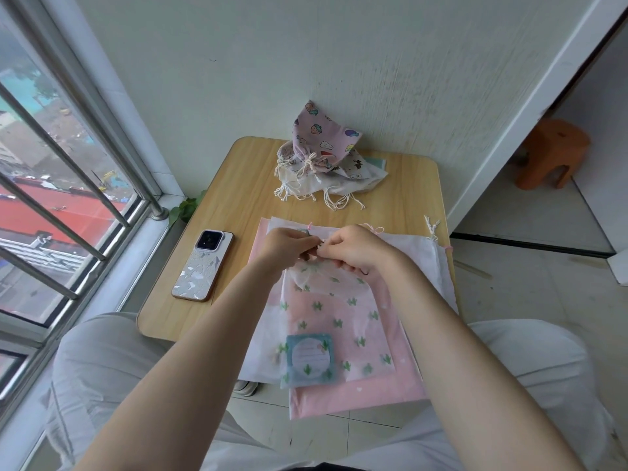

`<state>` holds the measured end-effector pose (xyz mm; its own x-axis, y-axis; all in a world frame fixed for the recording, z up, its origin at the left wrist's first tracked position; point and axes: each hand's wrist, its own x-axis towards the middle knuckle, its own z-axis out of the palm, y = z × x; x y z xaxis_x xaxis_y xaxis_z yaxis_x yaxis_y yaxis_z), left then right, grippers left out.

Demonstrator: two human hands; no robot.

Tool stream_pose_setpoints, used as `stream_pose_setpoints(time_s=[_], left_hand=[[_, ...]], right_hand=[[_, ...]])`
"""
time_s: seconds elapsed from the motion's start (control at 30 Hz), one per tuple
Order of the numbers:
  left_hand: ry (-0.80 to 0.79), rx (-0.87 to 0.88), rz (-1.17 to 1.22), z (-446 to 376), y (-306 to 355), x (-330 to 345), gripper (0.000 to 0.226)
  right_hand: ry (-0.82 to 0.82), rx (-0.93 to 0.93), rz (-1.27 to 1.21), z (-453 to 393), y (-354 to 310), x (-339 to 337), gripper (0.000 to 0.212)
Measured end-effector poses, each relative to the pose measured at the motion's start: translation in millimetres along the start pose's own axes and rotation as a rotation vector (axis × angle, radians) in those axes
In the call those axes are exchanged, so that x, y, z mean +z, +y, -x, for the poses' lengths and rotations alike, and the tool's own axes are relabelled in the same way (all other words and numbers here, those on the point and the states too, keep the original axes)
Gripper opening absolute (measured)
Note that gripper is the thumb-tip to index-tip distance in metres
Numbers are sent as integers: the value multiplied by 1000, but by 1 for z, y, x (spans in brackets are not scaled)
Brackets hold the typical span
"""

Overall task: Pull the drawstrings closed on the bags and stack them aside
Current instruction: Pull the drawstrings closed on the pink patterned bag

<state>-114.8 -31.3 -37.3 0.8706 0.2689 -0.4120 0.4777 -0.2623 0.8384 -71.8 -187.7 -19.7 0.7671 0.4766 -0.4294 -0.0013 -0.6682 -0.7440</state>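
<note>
A translucent bag with green cactus print point(334, 317) lies on top of a pink bag point(373, 392) and white bags point(418, 253) on the small wooden table point(238, 185). Its gathered neck sits under my hands. My left hand point(283, 246) and my right hand point(353, 249) meet at that neck, each pinching its drawstring with curled fingers. A round blue label shows through the cactus bag near its bottom. At the table's far edge, against the wall, stands a pile of closed bags point(326, 161) with a purple cartoon-print one on top.
A phone point(204, 265) in a patterned case lies on the table's left part. A barred window runs along the left. An orange stool point(552, 153) stands on the floor at the right past a doorway. My knees flank the table.
</note>
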Motion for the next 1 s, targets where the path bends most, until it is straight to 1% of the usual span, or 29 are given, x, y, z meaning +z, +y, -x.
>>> stream_pose_setpoints(time_s=[0.13,0.23,0.3,0.37,0.4,0.43,0.57,0.67,0.77,0.83,0.93,1.0], left_hand=[[-92,16,20,0,1,-3,8],[-119,30,-5,0,1,-6,12],[-113,40,-43,0,2,-8,17],[-109,69,-66,0,2,-7,22],[-104,94,-75,1,1,-7,24],[-92,126,-91,1,1,-6,25],[41,315,-190,3,-7,-2,24],[169,390,-199,5,-14,1,21],[223,387,-151,8,-19,4,17],[220,359,-110,7,-20,5,16],[184,300,9,6,-19,4,14],[164,259,48,6,-18,3,13]], right_hand=[[-37,-15,14,-4,2,6,15],[-50,-16,63,-6,3,7,21],[34,0,71,-14,9,6,23],[178,15,36,-20,16,5,21],[216,12,6,-22,18,5,18],[216,4,-30,-23,19,6,15],[74,-4,-207,-28,24,19,15],[19,24,-407,-31,27,26,13],[-96,79,-574,-30,28,26,22],[-125,104,-644,-30,29,27,20],[-121,130,-713,-27,25,24,11],[-83,147,-730,-26,24,21,12]])
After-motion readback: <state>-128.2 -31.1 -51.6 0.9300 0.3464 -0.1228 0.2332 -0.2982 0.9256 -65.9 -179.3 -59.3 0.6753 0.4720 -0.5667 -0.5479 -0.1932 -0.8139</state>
